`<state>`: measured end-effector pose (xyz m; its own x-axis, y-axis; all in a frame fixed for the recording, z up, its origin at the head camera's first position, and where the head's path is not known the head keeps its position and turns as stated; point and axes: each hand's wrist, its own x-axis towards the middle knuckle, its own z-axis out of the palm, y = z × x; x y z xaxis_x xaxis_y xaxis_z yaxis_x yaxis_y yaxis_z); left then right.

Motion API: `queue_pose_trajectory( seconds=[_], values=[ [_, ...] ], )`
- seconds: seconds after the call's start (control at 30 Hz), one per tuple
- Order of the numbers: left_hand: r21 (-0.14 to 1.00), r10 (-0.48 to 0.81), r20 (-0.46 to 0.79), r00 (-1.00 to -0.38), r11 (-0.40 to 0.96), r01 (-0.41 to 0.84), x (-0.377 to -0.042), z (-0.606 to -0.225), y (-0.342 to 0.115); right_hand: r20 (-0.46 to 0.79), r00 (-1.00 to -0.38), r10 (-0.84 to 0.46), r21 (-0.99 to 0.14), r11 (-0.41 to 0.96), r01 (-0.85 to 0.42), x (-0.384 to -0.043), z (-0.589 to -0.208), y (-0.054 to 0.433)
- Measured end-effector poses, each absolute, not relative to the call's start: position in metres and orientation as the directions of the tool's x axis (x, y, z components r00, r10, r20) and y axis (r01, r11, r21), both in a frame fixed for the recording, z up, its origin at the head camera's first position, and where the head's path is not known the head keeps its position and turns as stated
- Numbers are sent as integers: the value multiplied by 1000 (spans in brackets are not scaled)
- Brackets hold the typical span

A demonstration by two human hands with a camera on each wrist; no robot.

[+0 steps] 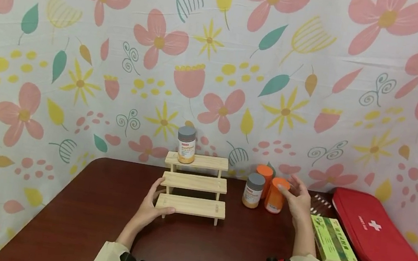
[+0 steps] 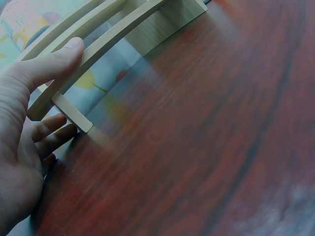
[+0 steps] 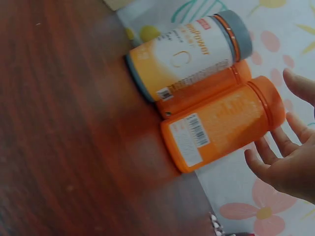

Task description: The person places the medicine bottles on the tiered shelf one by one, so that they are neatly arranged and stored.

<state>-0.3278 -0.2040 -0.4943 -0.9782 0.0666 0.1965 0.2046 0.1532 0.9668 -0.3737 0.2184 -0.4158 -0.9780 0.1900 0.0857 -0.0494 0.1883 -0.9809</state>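
Note:
My left hand (image 1: 147, 210) grips the left end of a three-step wooden display stand (image 1: 191, 206). In the left wrist view the thumb (image 2: 69, 55) lies over the front step, and the other fingers are below it beside a short leg. A grey-capped supplement bottle (image 1: 187, 146) stands upright on the top step. My right hand (image 1: 299, 203) is at the cap of the front orange bottle (image 1: 275, 197), its fingers spread and loosely bent. In the right wrist view the fingertips are right beside that orange cap (image 3: 268, 101). A second orange bottle (image 1: 264, 177) stands behind, partly hidden by a grey-capped bottle (image 1: 252, 191).
At the right of the dark wooden table (image 1: 106, 223) lie a red first-aid pouch (image 1: 379, 237), a yellow-green box (image 1: 334, 241) and blister packs (image 1: 320, 206). A floral cloth (image 1: 227, 61) hangs behind the table.

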Motion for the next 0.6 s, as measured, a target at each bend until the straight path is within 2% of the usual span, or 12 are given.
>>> queue_pose_trajectory(
  seconds=[0.17,0.6],
  values=[
    [967,65,195,-979,155,203,-328,-494,-204,71,-985,159,-968,248,-29,-378,-422,214],
    [966,76,199,-977,154,209,-329,-495,-205,67,-973,221,-969,247,-10,-383,-427,207]
  ],
)
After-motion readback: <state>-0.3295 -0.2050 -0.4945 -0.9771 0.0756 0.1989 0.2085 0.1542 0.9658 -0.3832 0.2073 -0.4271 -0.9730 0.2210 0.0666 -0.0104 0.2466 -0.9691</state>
